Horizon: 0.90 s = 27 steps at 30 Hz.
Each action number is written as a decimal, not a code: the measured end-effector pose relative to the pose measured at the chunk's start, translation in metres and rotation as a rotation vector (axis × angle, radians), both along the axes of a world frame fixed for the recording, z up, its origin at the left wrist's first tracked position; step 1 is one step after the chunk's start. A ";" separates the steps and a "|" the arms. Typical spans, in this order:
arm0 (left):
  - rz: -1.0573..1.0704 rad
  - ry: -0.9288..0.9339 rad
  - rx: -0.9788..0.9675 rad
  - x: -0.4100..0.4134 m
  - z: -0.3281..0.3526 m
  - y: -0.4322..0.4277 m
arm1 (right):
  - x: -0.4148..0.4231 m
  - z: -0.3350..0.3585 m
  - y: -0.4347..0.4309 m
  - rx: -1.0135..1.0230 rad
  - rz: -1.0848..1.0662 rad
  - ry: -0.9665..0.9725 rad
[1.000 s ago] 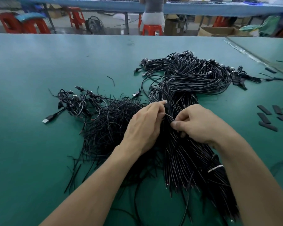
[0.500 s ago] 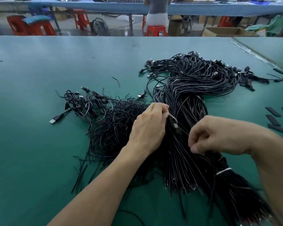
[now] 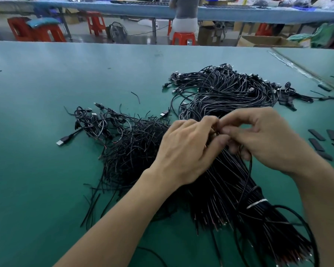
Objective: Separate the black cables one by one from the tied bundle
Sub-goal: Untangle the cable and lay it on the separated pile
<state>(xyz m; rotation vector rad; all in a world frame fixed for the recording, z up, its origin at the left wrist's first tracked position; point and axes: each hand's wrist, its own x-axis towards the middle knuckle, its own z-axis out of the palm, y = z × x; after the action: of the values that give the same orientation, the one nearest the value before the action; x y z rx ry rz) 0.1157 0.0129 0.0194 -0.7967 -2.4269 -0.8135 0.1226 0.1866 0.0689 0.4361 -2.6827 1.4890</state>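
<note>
Head view: a person's left hand (image 3: 185,149) and right hand (image 3: 264,139) meet fingertip to fingertip over a tied bundle (image 3: 226,182) of black cables lying on a green table (image 3: 46,170). The left grip curls on the bundle's strands. The right grip pinches a single cable (image 3: 249,170) that trails down toward a white tie (image 3: 256,203).

A hard pull would likely snag neighbouring strands or drag the whole bundle. A loose pile (image 3: 135,147) of freed cables lies just left, touching the bundle. Bare table opens further left. Black strips (image 3: 316,143) lie to the right, and the far edge is well apart.
</note>
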 end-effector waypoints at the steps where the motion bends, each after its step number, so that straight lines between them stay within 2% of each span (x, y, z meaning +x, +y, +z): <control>1: -0.049 -0.042 -0.002 0.002 0.004 0.001 | 0.001 0.001 -0.003 -0.114 0.021 0.007; 3: -0.091 -0.110 0.044 0.004 0.009 0.002 | 0.001 0.001 -0.008 -0.289 0.025 -0.013; 5: -0.027 -0.098 0.020 0.003 0.013 -0.001 | 0.000 -0.001 -0.007 -0.338 0.007 -0.065; 7: 0.107 -0.096 -0.032 -0.003 0.015 -0.008 | -0.002 -0.005 -0.001 -0.237 0.026 -0.182; 10: 0.307 -0.221 -0.128 -0.013 0.016 -0.021 | -0.005 -0.014 0.014 0.007 0.040 -0.318; 13: 0.278 -0.311 -0.242 -0.014 0.018 -0.023 | -0.008 -0.014 0.018 0.181 0.009 -0.144; 15: 0.142 -0.421 -0.095 -0.010 0.023 -0.018 | -0.007 -0.010 0.012 0.083 0.040 -0.002; 18: -0.137 -0.652 0.319 -0.001 0.033 -0.007 | -0.007 -0.008 0.003 -0.155 0.067 0.146; 21: -0.489 -1.025 0.518 0.007 0.039 -0.006 | -0.006 -0.009 -0.006 -0.353 0.096 0.153; 23: -0.686 -1.187 0.635 0.008 0.041 -0.010 | -0.005 -0.011 -0.011 -0.440 0.099 0.090; 25: -0.748 -1.251 0.832 0.003 0.043 -0.011 | -0.004 -0.015 -0.018 -0.409 0.097 0.049; 27: -0.695 -1.251 1.134 -0.004 0.043 -0.012 | -0.005 -0.021 -0.023 -0.235 0.099 -0.009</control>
<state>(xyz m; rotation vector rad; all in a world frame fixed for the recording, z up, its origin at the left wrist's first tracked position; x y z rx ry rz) 0.1120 0.0010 0.0622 -0.6593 -1.6711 -3.2569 0.1174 0.1635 0.0479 0.5548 -2.4827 1.8091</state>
